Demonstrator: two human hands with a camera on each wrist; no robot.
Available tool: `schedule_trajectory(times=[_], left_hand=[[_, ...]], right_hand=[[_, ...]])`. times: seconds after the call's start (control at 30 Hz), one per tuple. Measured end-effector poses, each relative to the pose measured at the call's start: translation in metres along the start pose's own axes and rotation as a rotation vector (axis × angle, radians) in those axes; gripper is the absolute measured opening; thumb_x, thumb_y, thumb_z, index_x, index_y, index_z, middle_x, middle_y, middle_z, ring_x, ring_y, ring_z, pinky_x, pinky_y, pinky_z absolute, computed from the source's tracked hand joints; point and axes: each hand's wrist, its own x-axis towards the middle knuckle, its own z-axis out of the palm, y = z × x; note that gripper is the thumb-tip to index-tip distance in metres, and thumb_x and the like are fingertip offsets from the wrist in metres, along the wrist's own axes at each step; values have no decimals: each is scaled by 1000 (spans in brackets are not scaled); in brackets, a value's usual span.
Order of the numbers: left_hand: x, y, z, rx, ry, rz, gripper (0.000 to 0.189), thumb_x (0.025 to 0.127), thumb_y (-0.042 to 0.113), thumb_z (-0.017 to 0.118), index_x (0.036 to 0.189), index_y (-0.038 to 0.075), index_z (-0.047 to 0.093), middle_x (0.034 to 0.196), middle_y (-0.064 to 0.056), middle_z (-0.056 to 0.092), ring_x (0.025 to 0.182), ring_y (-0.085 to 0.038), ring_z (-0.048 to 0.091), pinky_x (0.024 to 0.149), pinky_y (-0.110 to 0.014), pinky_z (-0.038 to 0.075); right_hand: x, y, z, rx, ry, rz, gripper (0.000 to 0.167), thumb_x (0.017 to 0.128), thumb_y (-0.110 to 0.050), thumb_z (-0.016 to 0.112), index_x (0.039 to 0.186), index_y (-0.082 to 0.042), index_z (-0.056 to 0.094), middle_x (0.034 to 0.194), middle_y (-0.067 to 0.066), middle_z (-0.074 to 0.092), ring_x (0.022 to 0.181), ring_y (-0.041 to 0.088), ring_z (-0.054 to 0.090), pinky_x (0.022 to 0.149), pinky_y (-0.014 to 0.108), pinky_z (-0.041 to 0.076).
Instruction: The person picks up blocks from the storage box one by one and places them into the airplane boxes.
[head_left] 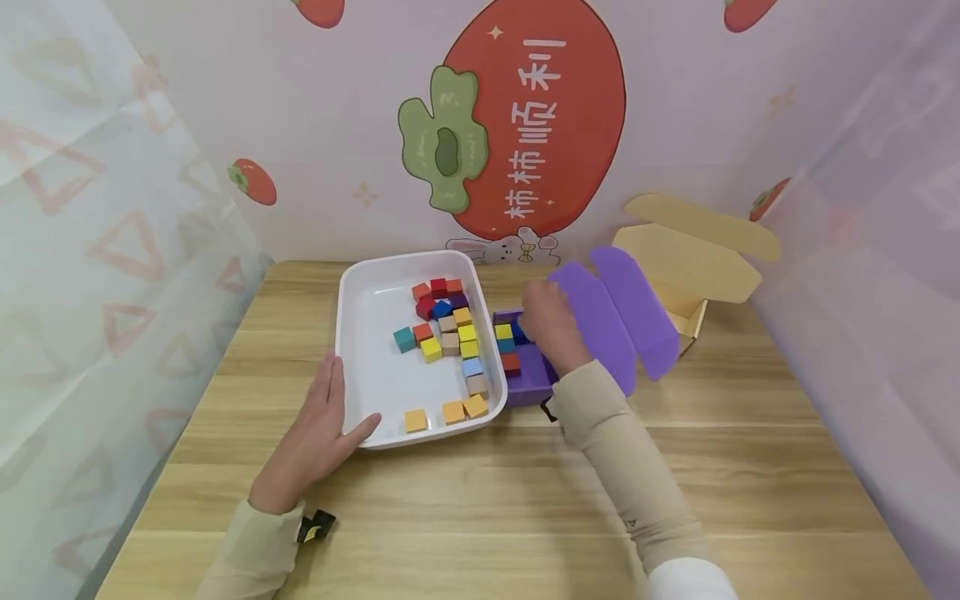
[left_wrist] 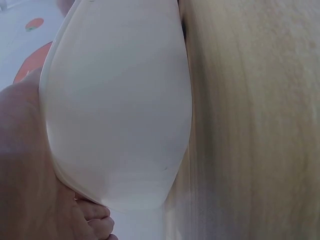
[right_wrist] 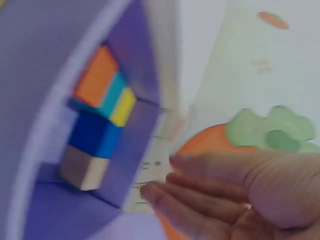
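Observation:
At the near left corner of the white tray (head_left: 367, 268), my left hand (head_left: 318, 433) rests on the rim, fingers along its outer left side and thumb over the front edge. In the left wrist view the tray's outer wall (left_wrist: 120, 100) fills the middle beside that hand. Small coloured wooden cubes (head_left: 450, 344) lie in the tray, mostly towards its right side. My right hand (head_left: 555, 325) is over the purple box (head_left: 534, 375); the right wrist view shows nothing between its fingers. Inside the box are red-orange, teal, yellow, blue (right_wrist: 95, 134) and plain wooden cubes (right_wrist: 84, 167).
The purple box's lid (head_left: 600, 325) stands opened to the right. Behind it is an opened tan cardboard box (head_left: 682, 258). Everything stands on a wood-grain table (head_left: 450, 517), with printed sheets (head_left: 330, 100) at the back and sides.

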Motion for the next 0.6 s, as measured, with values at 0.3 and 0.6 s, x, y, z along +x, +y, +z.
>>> schedule_trajectory(times=[0.3,0.6], left_hand=[[3,1,-2,19,5,-5,114,101,59,60,167,1,-13,178,-19,-15,165,-44,1,127,-69,23],[0,2,0,7,-1,-7,114,101,59,60,167,1,-13,178,-19,-15,165,-44,0,127,-69,22]], right_hand=[[-29,-32,-15,35,-289,-423,28,94,-12,80,121,-5,79,111,11,78,95,23,68,90,36,63],[-61,-64,21,-127,-423,-623,41,90,-21,85,129,-12,77,125,6,78,105,18,73,92,29,63]])
